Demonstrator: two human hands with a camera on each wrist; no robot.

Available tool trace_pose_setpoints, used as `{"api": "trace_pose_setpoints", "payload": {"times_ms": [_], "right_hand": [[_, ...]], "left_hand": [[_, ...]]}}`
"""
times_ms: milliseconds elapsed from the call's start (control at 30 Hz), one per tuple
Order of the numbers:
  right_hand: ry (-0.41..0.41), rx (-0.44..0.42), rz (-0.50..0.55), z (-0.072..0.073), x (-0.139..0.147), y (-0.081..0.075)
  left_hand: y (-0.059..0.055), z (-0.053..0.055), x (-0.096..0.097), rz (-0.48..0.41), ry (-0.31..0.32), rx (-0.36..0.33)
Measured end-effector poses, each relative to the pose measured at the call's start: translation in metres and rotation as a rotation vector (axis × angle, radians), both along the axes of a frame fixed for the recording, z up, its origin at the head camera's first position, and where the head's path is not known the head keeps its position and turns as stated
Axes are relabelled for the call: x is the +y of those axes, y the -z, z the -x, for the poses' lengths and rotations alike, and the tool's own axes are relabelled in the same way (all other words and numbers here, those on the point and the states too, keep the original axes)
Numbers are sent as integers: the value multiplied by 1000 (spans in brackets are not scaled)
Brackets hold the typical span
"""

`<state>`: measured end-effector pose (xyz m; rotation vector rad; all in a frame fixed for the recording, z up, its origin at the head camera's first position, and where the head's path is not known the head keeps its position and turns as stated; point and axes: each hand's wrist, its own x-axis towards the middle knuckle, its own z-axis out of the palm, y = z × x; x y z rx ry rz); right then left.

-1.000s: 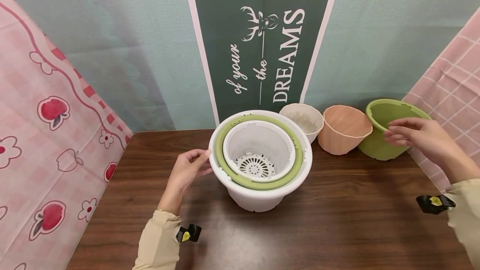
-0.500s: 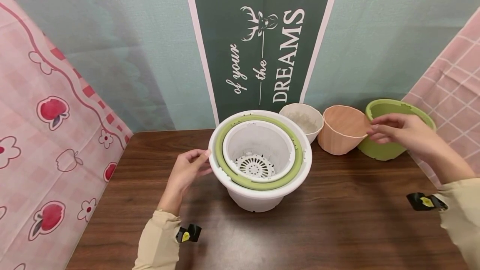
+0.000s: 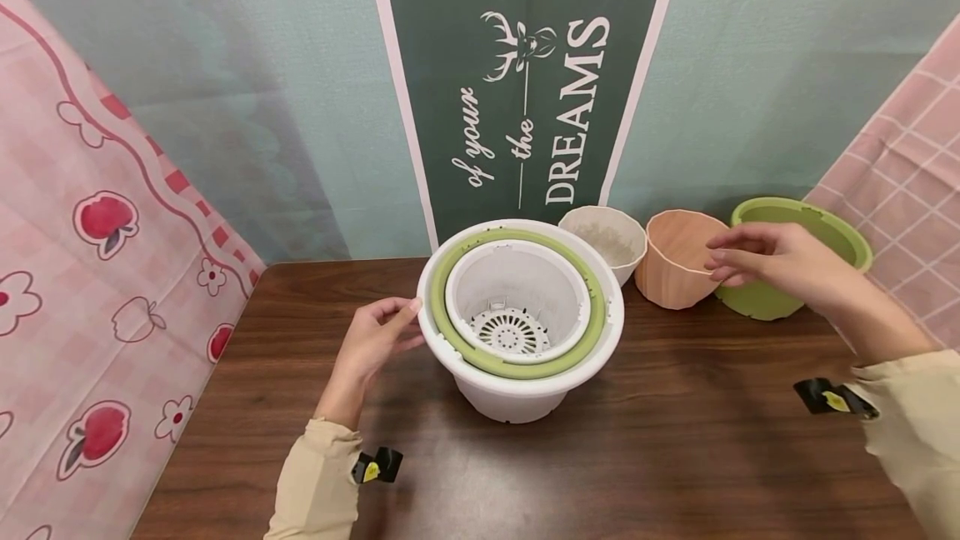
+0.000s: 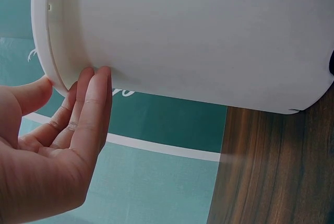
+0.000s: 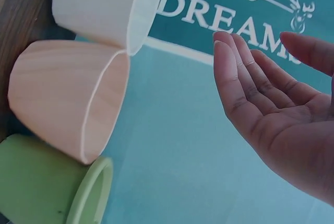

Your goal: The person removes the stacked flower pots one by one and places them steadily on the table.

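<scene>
A large white flowerpot (image 3: 510,401) stands upright on the table. Nested in it are a green pot (image 3: 441,307), of which the rim shows, and a smaller white pot (image 3: 495,277) with a slotted disc at its bottom. My left hand (image 3: 373,336) pinches the outer pot's left rim, thumb on the rim and fingertips against the wall below, as the left wrist view shows. Holding nothing, my right hand (image 3: 780,261) hovers with loosely bent fingers above the peach pot (image 3: 671,273) and the green pot (image 3: 759,302) at the right.
Behind the nested pots, a small cream pot (image 3: 603,244) with pale granules inside stands next to the peach one. The wooden table (image 3: 675,440) is bordered by a teal backdrop cloth (image 3: 300,107), with pink patterned cloths at both sides.
My right hand has moved left from over the green pot to the front of the peach pot's right side. The left hand and the nested pots have stayed put.
</scene>
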<state>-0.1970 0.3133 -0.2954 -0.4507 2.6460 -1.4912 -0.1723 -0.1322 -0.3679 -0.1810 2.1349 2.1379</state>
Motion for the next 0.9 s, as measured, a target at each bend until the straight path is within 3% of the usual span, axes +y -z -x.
{"api": "trace_pose_setpoints", "payload": {"times_ms": [367, 733, 900], "right_hand": [[-46, 23, -156, -2, -33, -14], [-84, 23, -167, -3, -59, -19], [-96, 86, -179, -3, -75, -19]], "left_hand": [[0, 0, -1, 7, 1, 0], [-1, 1, -1, 17, 5, -11], [-1, 1, -1, 18, 4, -13]]}}
